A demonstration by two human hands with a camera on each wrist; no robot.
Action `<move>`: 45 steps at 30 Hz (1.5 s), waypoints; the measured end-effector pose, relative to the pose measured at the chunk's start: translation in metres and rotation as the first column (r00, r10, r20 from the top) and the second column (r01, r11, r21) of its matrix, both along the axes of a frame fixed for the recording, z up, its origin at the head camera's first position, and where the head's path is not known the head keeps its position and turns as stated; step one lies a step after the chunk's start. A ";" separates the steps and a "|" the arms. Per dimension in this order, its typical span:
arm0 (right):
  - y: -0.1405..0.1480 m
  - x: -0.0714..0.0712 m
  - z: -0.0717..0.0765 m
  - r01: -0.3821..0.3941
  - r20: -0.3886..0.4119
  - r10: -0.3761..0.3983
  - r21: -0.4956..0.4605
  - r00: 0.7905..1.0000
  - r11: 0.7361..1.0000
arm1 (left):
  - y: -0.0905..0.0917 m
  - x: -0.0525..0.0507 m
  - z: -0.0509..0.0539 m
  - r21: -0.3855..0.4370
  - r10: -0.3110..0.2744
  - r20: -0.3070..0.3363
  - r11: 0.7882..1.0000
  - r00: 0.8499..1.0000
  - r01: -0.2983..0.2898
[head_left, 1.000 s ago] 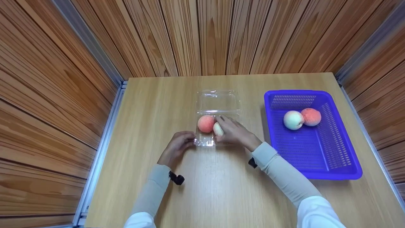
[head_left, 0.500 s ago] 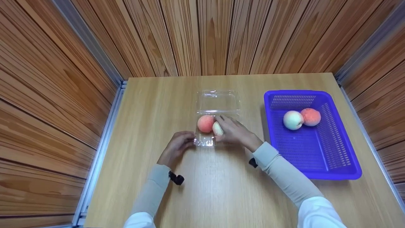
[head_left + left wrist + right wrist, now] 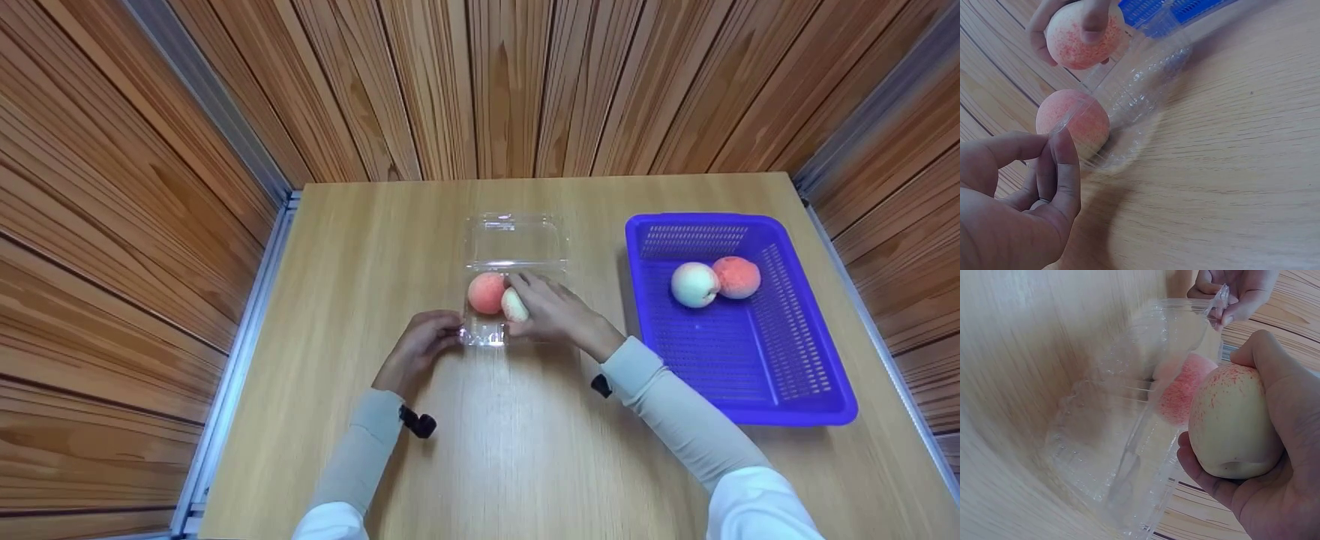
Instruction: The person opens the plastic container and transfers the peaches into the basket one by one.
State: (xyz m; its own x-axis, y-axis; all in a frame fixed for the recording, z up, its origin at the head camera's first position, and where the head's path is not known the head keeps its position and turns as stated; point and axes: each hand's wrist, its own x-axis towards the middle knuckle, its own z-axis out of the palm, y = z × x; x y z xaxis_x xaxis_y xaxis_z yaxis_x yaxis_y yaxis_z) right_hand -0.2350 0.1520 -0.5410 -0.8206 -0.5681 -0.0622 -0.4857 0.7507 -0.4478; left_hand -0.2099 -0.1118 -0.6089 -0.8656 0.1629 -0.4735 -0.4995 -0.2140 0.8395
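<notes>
A clear plastic clamshell box (image 3: 486,335) lies on the table with its lid (image 3: 517,238) folded back. In its left part sits a pink peach (image 3: 487,292). My left hand (image 3: 425,341) pinches the near left corner of the box's rim between thumb and fingers, as the left wrist view shows. My right hand (image 3: 556,311) grips a pale peach (image 3: 1235,422) with red speckles, its fingers curled round the fruit. In the right wrist view this pale peach is above the box's right part, close beside the pink one; whether it touches the bottom I cannot tell.
A blue-purple plastic basket (image 3: 705,367) stands on the right of the table (image 3: 330,255). Inside it a whitish peach (image 3: 694,285) and a pink peach (image 3: 737,277) lie side by side. Wood-patterned walls (image 3: 510,90) close off the back and sides.
My right hand has shifted very slightly left with the pale peach, and the pink peach in the box has moved a touch left. The left hand keeps its place at the corner.
</notes>
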 end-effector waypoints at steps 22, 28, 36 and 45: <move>0.007 0.004 0.014 0.028 -0.008 -0.028 0.006 1.000 1.000 | -0.001 0.000 0.002 -0.007 -0.003 0.000 1.000 1.000 0.003; 0.009 0.004 0.017 0.010 -0.048 -0.010 0.002 0.999 1.000 | 0.000 0.000 0.000 -0.003 -0.009 -0.013 1.000 1.000 0.009; 0.011 0.003 0.017 -0.006 -0.100 0.006 -0.004 0.995 1.000 | 0.001 0.000 -0.001 -0.004 -0.016 -0.026 1.000 1.000 0.016; 0.012 0.004 0.019 -0.010 -0.103 0.009 0.000 0.995 1.000 | 0.000 0.001 0.000 -0.005 -0.021 -0.033 1.000 0.999 0.021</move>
